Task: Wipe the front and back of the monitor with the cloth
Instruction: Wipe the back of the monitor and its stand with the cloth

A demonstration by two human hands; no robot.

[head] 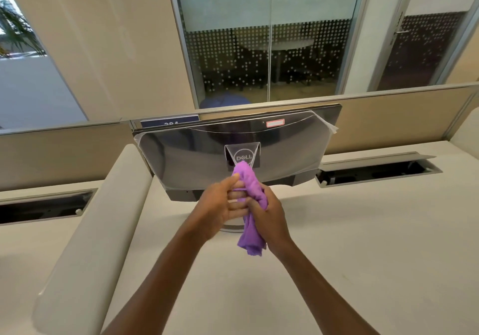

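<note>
A black monitor stands on the white desk with its back toward me, a clear plastic film over the rear panel. Its screen side is hidden. In front of the stand, both hands hold a bunched purple cloth. My left hand curls its fingers round the cloth's upper part, thumb up against it. Lower down, my right hand grips the cloth's middle, and the loose end hangs below it. The cloth's top reaches the monitor's logo plate.
The white desk spreads around the monitor. Open cable trays sit at the left and right. A padded divider runs along the left. A beige partition rises behind the monitor.
</note>
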